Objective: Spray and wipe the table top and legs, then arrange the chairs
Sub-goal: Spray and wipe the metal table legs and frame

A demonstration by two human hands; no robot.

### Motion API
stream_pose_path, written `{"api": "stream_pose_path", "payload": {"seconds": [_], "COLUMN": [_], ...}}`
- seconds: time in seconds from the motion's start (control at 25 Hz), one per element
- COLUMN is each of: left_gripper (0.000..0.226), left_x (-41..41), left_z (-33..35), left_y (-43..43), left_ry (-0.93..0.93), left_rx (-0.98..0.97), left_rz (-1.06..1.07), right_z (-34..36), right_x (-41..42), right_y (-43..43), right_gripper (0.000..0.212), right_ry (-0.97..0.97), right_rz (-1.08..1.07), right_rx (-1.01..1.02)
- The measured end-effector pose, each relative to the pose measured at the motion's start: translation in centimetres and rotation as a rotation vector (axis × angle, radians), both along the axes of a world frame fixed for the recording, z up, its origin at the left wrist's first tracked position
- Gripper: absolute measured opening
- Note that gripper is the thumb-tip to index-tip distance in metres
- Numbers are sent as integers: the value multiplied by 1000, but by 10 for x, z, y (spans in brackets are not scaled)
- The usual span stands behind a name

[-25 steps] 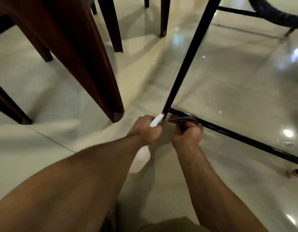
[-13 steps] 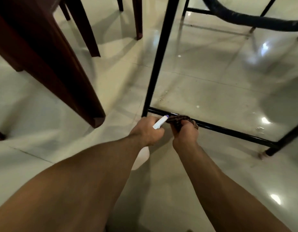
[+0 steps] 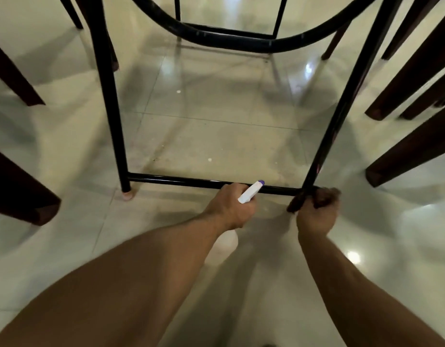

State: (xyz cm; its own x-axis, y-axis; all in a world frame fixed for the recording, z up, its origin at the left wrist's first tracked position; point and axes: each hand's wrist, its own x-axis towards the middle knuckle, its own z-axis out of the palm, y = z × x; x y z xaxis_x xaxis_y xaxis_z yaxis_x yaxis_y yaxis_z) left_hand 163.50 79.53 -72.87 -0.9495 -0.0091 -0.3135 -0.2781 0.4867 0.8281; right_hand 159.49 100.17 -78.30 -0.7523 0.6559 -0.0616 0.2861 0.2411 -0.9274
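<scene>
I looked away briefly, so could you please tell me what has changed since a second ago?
The right hand slid its cloth along the bar from the left leg to the right leg. The left hand followed, same grip on the spray bottle.

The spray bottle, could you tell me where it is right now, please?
In the head view, the spray bottle is in the left hand, low at centre, just before the table's bottom crossbar, left of the right hand.

spray bottle body behind forearm
</scene>
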Motion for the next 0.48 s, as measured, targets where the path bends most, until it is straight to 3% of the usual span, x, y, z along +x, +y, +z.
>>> {"api": "stream_pose_path", "payload": {"seconds": [0.12, 0.2, 0.24, 0.36, 0.48], "left_gripper": [23, 25, 25, 19, 23], "left_x": [-6, -7, -6, -6, -7], "left_z": [3, 4, 4, 4, 10], "left_y": [22, 28, 30, 37, 45], "left_ry": [15, 16, 10, 8, 12], "left_rx": [14, -30, -43, -77, -32], "left_rz": [-38, -42, -43, -51, -21], "right_z": [3, 18, 26, 40, 27], "right_x": [-4, -15, -16, -18, -26], "right_y": [10, 24, 28, 29, 47], "right_gripper": [31, 22, 19, 29, 43], "right_ry": [-138, -328, -358, -199, -458], "right_rz": [431, 556, 576, 510, 620], "right_rx": [253, 344, 338, 193, 38]}}
